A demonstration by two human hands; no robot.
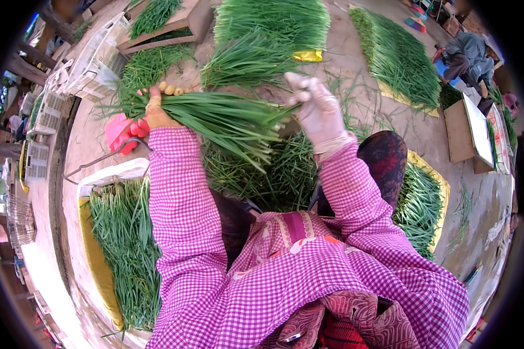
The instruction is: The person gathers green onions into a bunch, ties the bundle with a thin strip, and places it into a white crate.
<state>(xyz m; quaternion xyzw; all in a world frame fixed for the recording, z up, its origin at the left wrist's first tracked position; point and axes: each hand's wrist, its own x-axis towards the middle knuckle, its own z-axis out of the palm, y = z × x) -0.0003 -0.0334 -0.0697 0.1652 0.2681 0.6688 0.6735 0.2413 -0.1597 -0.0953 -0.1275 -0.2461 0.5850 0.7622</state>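
Note:
My left hand (156,107) is closed around one end of a bunch of long green garlic chives (227,115). Yellow covers sit on some of its fingers. The bunch lies sideways in the air, its stalks fanning out to the right. At that far end my right hand (318,109), in a thin whitish glove, has its fingers bent and blurred, pinching a few chive blades. Below the bunch, between my knees, lies a heap of loose cut greens (284,174). Just beyond it a loose pile of chives (244,65) rests on the ground.
Chives fill a white-rimmed box (113,174) at my left and a yellow-lined one (439,196) at my right. More stacks (397,61) lie ahead. A wooden box (194,19) and white crates (98,65) stand front left. Another person (467,56) sits at far right.

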